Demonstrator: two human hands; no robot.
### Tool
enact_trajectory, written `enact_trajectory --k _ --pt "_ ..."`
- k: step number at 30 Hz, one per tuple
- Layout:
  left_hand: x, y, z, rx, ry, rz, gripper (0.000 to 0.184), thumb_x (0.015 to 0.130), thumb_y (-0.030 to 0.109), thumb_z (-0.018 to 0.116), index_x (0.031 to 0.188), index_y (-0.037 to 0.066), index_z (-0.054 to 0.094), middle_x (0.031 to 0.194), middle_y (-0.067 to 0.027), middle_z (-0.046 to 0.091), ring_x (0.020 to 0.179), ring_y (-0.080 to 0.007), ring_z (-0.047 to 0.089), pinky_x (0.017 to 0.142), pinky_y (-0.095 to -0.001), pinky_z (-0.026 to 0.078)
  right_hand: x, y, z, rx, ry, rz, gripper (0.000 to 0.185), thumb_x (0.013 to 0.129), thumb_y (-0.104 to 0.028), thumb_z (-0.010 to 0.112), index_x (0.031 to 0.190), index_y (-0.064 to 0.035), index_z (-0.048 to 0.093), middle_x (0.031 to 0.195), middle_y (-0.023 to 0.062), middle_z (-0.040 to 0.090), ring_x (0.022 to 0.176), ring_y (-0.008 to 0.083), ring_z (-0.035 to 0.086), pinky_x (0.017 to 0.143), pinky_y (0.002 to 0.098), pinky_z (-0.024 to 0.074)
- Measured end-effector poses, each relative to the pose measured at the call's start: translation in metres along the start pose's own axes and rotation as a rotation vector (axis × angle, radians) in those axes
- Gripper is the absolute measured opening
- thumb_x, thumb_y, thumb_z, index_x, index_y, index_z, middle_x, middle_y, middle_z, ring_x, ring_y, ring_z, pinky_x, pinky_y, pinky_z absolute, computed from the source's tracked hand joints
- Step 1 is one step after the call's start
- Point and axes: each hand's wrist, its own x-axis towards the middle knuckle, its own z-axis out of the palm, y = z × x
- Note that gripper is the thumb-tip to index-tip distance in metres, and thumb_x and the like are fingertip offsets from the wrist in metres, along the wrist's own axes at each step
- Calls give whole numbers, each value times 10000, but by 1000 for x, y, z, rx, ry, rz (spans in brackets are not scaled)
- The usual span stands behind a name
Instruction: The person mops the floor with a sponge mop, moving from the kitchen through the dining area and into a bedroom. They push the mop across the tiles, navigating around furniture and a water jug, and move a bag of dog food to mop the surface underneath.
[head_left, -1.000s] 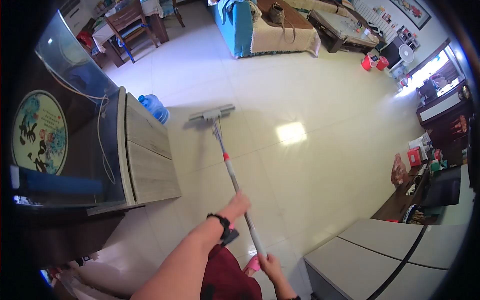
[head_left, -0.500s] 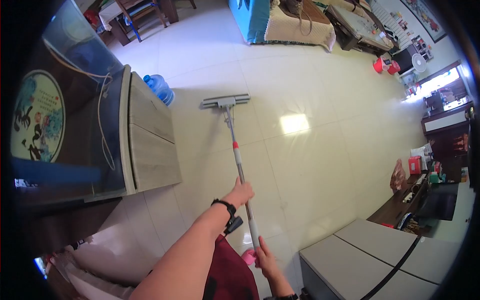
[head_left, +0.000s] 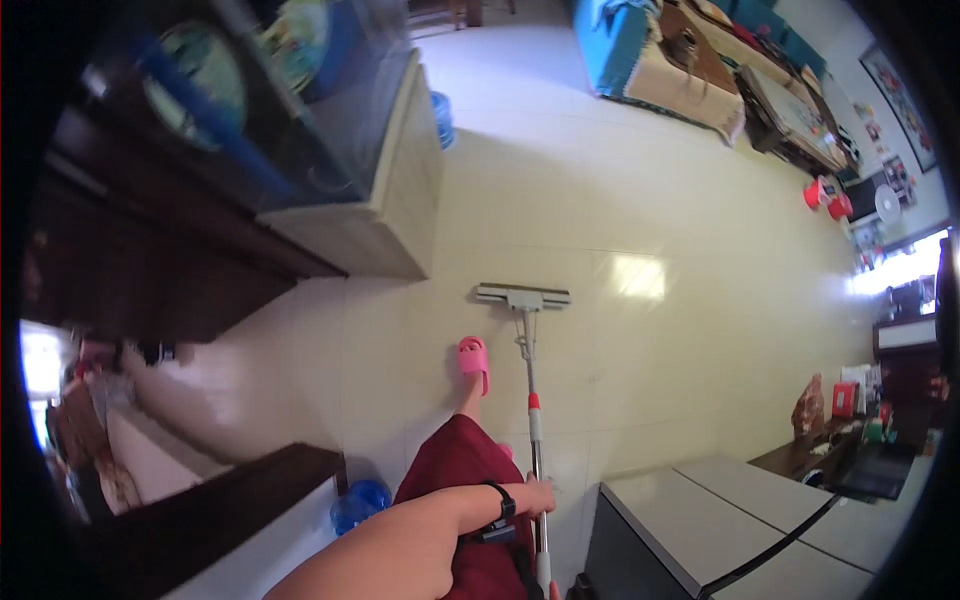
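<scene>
A sponge mop with a wide flat head and a long metal pole stretches ahead of me over the pale tiled floor. My left hand, with a black band at its wrist, is wrapped round the pole. Below that hand, the pole's grey grip runs down to the bottom edge of the view. My right hand does not show. Left of the pole, my foot in a pink slipper stands on the tiles, just short of the mop head. Dark red clothing covers my legs.
A pale cabinet stands at the left, with a blue water jug beyond it. Another blue jug sits at lower left. Grey-topped furniture fills the lower right. A sofa and low table are farther off.
The mop head has come closer to me, with my left hand lower in view. My right hand, earlier on the grip, has left the view. A slippered foot now shows ahead.
</scene>
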Motion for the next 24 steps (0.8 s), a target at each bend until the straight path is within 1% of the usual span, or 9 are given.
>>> enact_trajectory --k 3,6,9,11,15,16,18,23,24 --pt "-11 56 26 -69 -78 50 336 605 301 738 909 213 626 888 -17 611 919 -265 559 637 -586 422 -38 14 -18 -144 -50 24 494 885 -281 454 1345 -158 324 579 -22 448 457 78 390 397 213 333" --pt "-40 93 20 -146 -98 108 354 589 296 759 900 191 628 870 -40 622 887 -270 580 658 -528 453 -57 8 -23 -294 -111 27 492 885 -281 454 1344 -157 327 579 -21 448 457 78 390 397 213 333" --pt "-47 118 16 -173 -18 111 342 586 284 764 877 160 633 848 -55 629 868 -271 586 682 -450 475 -55 9 -35 -425 -197 -26 490 885 -282 454 1342 -155 330 579 -20 447 456 78 391 396 214 333" --pt "-43 123 19 -192 42 131 288 597 293 753 827 168 633 806 -34 626 824 -257 590 612 -463 479 -52 0 -28 -506 -246 -50 489 885 -282 453 1341 -155 332 579 -20 447 456 78 391 396 214 334" --pt "-121 102 -1 -246 119 75 248 617 294 745 794 157 639 788 -17 627 813 -248 591 586 -476 481 -43 -49 36 -654 -325 -57 487 885 -282 453 1339 -153 336 579 -19 447 456 78 391 395 215 334" --pt "-157 100 -9 -299 198 33 260 601 277 762 783 124 659 836 -73 642 805 -264 599 675 -397 490 -44 -62 56 -687 -342 -50 486 885 -282 453 1339 -152 336 579 -19 446 456 78 392 395 215 334" --pt "-222 79 -18 -359 256 -87 259 605 275 759 791 126 659 830 -73 641 805 -262 601 674 -393 493 -45 -91 101 -766 -383 -40 485 885 -282 452 1338 -151 338 579 -18 446 456 78 392 395 215 334" --pt "-274 -14 38 -456 460 -303 278 606 275 749 824 146 634 869 -72 612 854 -273 576 664 -403 496 -40 -135 203 -931 -495 -68 482 885 -282 452 1335 -149 343 579 -17 445 456 79 392 394 216 335" --pt "-313 -23 36 -498 491 -368 298 594 286 755 828 153 627 881 -57 607 879 -270 565 653 -417 492 -39 -141 222 -961 -516 -77 481 885 -283 451 1335 -149 344 579 -17 445 456 79 393 394 216 335"
